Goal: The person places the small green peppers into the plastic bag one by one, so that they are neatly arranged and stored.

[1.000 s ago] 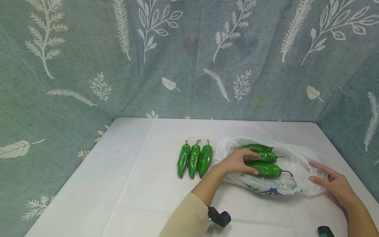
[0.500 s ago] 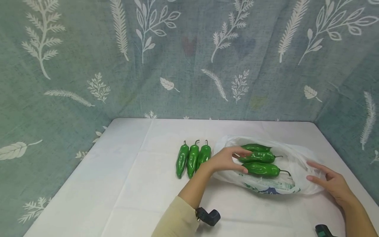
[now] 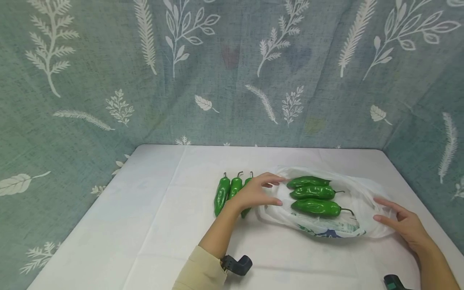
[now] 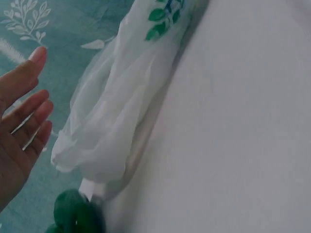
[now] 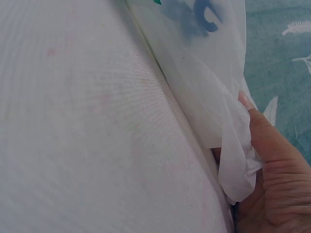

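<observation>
A white plastic bag [image 3: 366, 201] lies mouth up on the right part of the table, with three green chili peppers [image 3: 315, 207] side by side inside it. At its right end my right hand [image 3: 407, 225] holds the bag; the right wrist view has a fold of plastic [image 5: 233, 155] between the thumb and the fingers, which it mostly hides. My left hand [image 3: 255, 193] is just off the left end, fingers apart and nothing in them. Behind that hand, three more green chili peppers [image 3: 222, 195] lie in a row on the table, partly covered by the hand and wrist.
A white cloth covers the table [image 3: 174, 241]. Blue-green curtain [image 3: 217, 80] with white leaf prints hangs behind it and along both sides. Dark camera mounts sit at my left wrist [image 3: 237, 265] and right wrist [image 3: 393, 282].
My left hand has come out of the bag, away from the peppers inside, and moved left over the row of peppers on the table. The right hand has stayed at the bag.
</observation>
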Tool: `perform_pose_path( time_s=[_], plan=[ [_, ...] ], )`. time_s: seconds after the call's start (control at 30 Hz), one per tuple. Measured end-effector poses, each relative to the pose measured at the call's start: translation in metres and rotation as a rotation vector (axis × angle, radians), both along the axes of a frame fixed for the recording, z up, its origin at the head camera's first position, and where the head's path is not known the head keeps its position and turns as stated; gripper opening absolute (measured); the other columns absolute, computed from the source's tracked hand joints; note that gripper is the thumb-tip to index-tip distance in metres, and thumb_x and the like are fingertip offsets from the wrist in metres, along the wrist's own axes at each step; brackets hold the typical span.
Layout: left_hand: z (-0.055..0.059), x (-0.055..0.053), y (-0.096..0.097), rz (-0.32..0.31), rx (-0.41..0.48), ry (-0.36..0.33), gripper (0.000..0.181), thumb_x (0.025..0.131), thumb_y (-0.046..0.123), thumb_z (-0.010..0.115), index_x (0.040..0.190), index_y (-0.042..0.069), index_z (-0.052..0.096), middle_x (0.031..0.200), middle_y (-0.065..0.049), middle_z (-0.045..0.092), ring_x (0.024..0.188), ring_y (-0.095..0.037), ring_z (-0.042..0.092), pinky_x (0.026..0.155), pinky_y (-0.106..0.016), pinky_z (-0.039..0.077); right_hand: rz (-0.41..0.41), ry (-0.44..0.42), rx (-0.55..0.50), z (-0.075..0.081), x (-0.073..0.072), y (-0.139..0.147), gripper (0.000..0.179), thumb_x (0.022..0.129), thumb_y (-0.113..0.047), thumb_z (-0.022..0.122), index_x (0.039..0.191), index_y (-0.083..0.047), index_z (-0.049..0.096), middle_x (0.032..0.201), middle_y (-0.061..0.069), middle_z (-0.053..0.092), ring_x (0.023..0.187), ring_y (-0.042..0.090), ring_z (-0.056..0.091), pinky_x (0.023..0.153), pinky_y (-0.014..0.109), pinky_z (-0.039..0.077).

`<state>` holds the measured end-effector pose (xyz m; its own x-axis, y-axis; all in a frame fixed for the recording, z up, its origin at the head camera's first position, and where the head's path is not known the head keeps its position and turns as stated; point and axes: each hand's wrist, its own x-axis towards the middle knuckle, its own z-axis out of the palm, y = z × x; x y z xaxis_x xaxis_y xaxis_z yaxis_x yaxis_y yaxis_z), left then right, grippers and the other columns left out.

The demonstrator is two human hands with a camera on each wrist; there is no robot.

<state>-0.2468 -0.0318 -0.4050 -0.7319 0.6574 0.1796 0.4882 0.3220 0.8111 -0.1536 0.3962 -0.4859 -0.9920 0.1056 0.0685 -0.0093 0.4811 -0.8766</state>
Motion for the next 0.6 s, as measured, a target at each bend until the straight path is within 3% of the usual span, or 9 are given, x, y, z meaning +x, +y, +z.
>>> perform_pose_path(
  time_s=[0.1,0.2,0.3,0.43,0.6],
  plan=[
    [0.000,0.001,-0.013,0.028,0.016,0.017,0.064,0.075,0.022,0.081,0.133,0.014,0.055,0.130,-0.006,0.054,0.117,-0.017,0.053,0.101,-0.030,0.042,0.006,-0.006,-0.005,0.000,0.000,-0.001,0.062,0.090,-0.024,0.066,0.146,-0.023,0.039,0.136,-0.039,0.020,0.139,-0.007,-0.003,0.113,0.056,-0.004],
    [0.000,0.002,-0.025,0.053,0.027,0.045,0.065,0.075,0.020,0.081,0.133,0.011,0.054,0.130,-0.006,0.054,0.117,-0.020,0.054,0.101,-0.037,0.043,0.005,-0.028,0.003,0.000,0.000,-0.002,0.063,0.090,-0.026,0.065,0.146,-0.023,0.037,0.140,-0.037,0.015,0.145,0.017,-0.009,0.112,0.058,-0.005],
    [0.000,0.005,-0.037,0.086,0.036,0.062,0.066,0.075,0.020,0.081,0.133,0.009,0.054,0.131,-0.005,0.053,0.118,-0.024,0.054,0.099,-0.043,0.044,-0.002,-0.048,0.011,0.000,0.001,-0.002,0.064,0.090,-0.027,0.066,0.147,-0.022,0.036,0.144,-0.033,0.011,0.143,0.031,-0.009,0.111,0.059,-0.005],
    [0.002,0.008,-0.052,0.155,0.047,0.073,0.065,0.075,0.022,0.081,0.133,0.014,0.055,0.131,-0.003,0.053,0.118,-0.025,0.054,0.099,-0.045,0.044,-0.008,-0.048,0.032,0.001,0.000,-0.001,0.065,0.090,-0.029,0.066,0.147,-0.021,0.036,0.148,-0.029,0.009,0.143,0.034,-0.008,0.112,0.058,-0.005],
    [-0.001,0.012,-0.072,0.258,0.057,0.037,0.066,0.073,0.025,0.083,0.133,0.023,0.055,0.131,0.002,0.053,0.119,-0.022,0.053,0.100,-0.043,0.043,-0.003,-0.053,0.026,0.001,-0.001,0.000,0.064,0.090,-0.028,0.065,0.147,-0.022,0.036,0.156,-0.011,0.001,0.142,0.033,-0.009,0.111,0.059,-0.004]
  ],
)
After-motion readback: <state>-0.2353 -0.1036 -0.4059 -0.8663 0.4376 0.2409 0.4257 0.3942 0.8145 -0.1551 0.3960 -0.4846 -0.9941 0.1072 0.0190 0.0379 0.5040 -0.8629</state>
